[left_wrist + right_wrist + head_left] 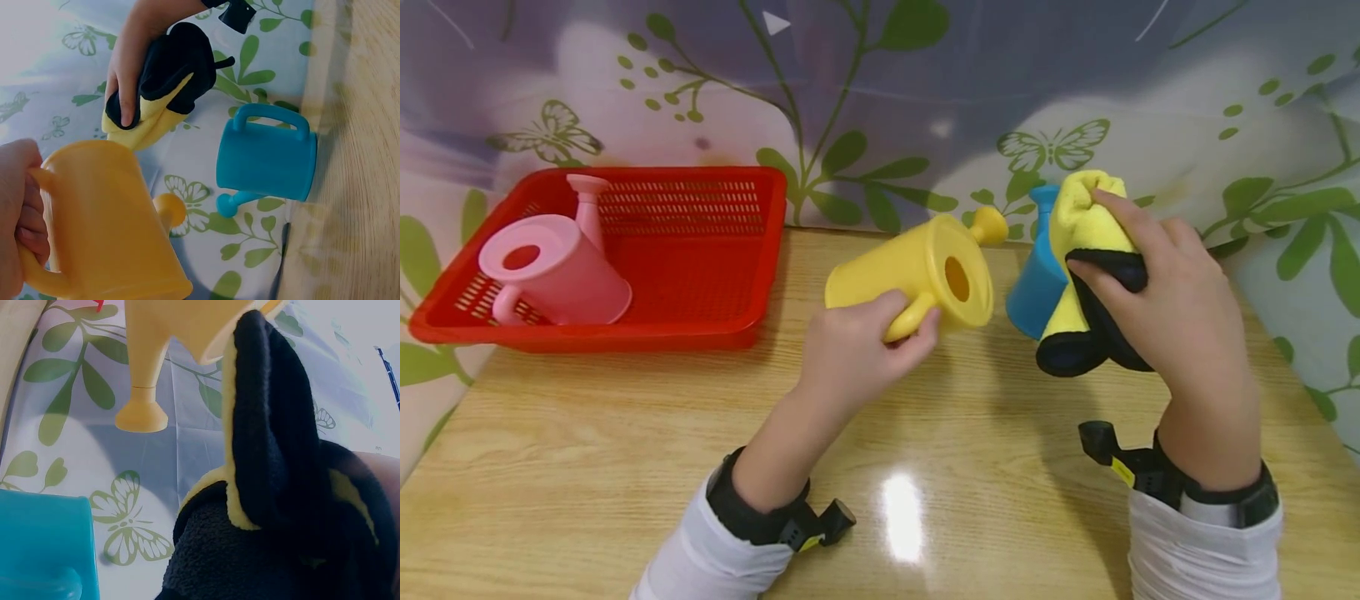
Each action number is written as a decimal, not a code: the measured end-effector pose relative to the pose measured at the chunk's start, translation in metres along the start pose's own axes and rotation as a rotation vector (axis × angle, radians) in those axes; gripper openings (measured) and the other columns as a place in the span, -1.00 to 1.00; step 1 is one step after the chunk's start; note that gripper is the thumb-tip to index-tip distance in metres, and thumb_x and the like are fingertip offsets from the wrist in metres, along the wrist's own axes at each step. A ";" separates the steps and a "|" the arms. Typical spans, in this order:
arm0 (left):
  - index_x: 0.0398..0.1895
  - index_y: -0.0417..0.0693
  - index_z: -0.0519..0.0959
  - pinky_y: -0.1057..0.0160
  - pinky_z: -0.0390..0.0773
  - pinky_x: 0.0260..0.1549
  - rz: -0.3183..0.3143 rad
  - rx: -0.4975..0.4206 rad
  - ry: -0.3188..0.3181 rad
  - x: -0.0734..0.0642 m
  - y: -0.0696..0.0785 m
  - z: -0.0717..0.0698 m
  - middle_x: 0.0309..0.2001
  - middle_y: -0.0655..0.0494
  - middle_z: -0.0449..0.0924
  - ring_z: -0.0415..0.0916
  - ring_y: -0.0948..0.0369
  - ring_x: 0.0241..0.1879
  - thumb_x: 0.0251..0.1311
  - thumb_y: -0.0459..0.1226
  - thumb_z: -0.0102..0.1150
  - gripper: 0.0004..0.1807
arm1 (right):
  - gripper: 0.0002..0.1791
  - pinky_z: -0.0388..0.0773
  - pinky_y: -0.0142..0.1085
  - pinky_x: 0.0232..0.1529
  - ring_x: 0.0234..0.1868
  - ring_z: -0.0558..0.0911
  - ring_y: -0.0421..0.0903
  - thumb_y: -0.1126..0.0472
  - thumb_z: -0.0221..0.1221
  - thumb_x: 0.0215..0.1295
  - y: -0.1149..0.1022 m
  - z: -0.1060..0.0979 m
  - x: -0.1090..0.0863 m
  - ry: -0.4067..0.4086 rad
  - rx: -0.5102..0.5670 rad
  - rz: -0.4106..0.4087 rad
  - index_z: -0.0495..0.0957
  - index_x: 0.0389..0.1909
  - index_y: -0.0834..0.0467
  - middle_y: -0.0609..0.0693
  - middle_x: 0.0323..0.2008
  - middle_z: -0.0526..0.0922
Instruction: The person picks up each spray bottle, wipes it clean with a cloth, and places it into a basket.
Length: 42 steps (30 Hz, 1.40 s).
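My left hand (857,346) grips the handle of a yellow watering can (895,267), which is tilted with its top opening turned to the right. In my right hand (1180,292) is a folded yellow and black cloth (1093,225), pinched between thumb and fingers. The cloth is up beside the yellow can, to its right. A blue watering can (1037,283) stands on the table behind the cloth, partly hidden by it in the head view. The left wrist view shows the blue can (267,156) whole, with its handle and spout.
At the left a red plastic basket (692,340) stands on the wooden table (625,467). Inside it is a pink watering can (572,275). A cloth backdrop with leaves and butterflies (880,108) rises along the table's back edge.
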<state>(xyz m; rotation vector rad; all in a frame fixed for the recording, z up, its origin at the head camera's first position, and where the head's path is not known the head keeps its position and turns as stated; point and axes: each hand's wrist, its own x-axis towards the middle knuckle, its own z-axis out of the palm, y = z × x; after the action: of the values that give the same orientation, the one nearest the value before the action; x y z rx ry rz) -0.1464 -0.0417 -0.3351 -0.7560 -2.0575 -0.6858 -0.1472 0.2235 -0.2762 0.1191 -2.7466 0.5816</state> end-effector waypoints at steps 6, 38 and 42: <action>-0.72 0.01 0.29 0.41 0.06 -0.84 0.176 0.185 0.010 -0.001 0.001 0.001 -0.82 0.22 0.18 0.11 0.32 -0.83 -0.06 -0.09 0.30 -0.61 | -0.31 0.31 0.29 -0.14 -0.04 0.40 0.35 -0.07 0.17 0.32 0.002 -0.001 0.000 -0.012 -0.008 0.010 0.15 0.44 -0.28 0.36 0.03 0.37; -0.73 0.05 0.29 0.39 0.15 -0.81 0.415 0.158 -0.021 -0.005 -0.012 0.006 -0.83 0.28 0.22 0.18 0.33 -0.83 0.01 -0.07 0.29 -0.59 | -0.20 0.06 -0.40 -0.73 -0.62 0.15 -0.11 0.07 0.51 -0.16 -0.058 -0.023 -0.022 -0.062 -0.453 -0.842 0.44 0.21 -0.21 0.06 -0.45 0.38; -0.71 0.03 0.30 0.39 0.17 -0.82 0.426 0.173 -0.011 -0.005 -0.012 0.005 -0.83 0.28 0.22 0.20 0.32 -0.83 0.04 -0.06 0.27 -0.60 | -0.26 0.06 -0.39 -0.75 -0.68 0.15 -0.12 0.08 0.50 -0.14 -0.062 -0.022 -0.022 -0.048 -0.488 -0.881 0.47 0.16 -0.18 0.07 -0.49 0.36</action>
<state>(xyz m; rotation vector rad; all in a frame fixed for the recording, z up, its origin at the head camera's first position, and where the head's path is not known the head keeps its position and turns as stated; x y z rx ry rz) -0.1550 -0.0475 -0.3440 -1.0526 -1.8508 -0.2614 -0.1106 0.1759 -0.2407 1.1342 -2.4304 -0.3249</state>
